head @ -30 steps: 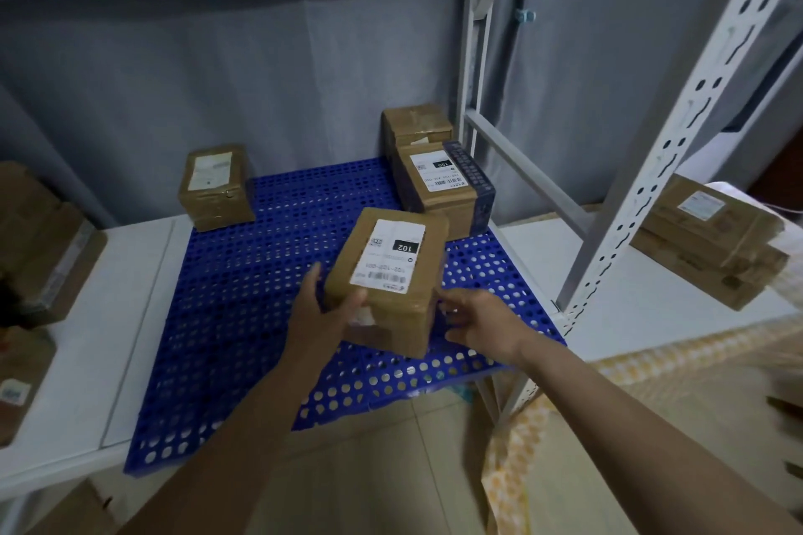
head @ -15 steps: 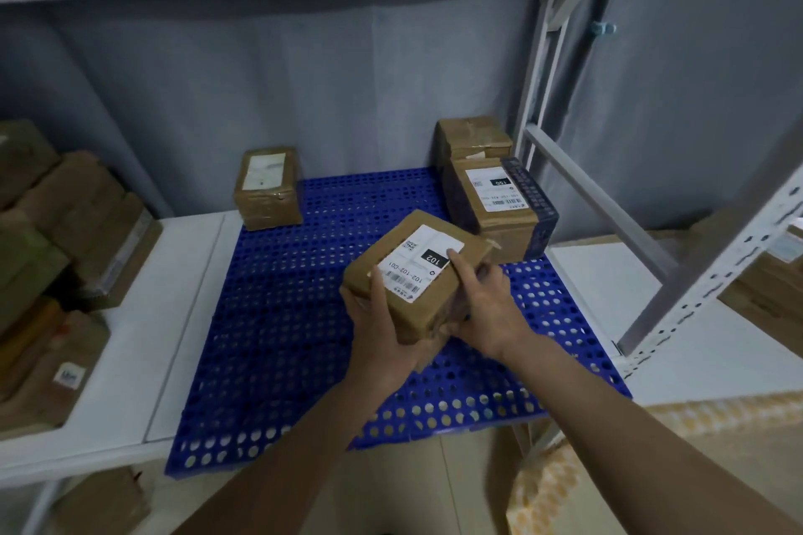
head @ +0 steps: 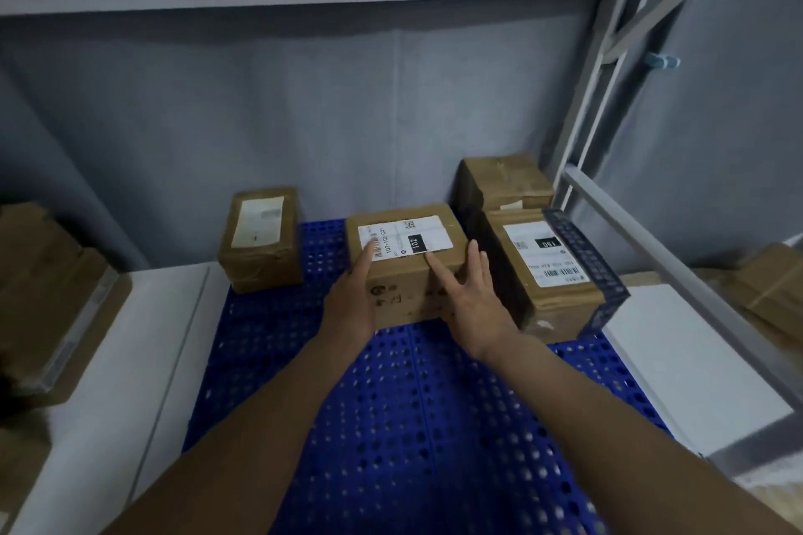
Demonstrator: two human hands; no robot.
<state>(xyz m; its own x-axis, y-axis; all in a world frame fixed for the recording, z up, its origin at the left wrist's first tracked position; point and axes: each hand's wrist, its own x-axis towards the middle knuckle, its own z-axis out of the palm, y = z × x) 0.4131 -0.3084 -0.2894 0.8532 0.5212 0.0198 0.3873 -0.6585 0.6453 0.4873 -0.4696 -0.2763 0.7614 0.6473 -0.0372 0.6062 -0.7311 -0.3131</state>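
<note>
- My left hand (head: 353,295) rests against the 102 box (head: 404,280), fingers straight, tips on its white label (head: 406,235).
- My right hand (head: 472,293) is spread wide, fingers touching the box's right front edge.
- The box sits on the blue perforated mat (head: 413,404), just beside the right parcel (head: 552,274).

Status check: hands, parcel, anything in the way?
Left hand, right hand open, flat on parcel 102. Parcel sits on blue mat. Labelled box close beside right hand.
</note>
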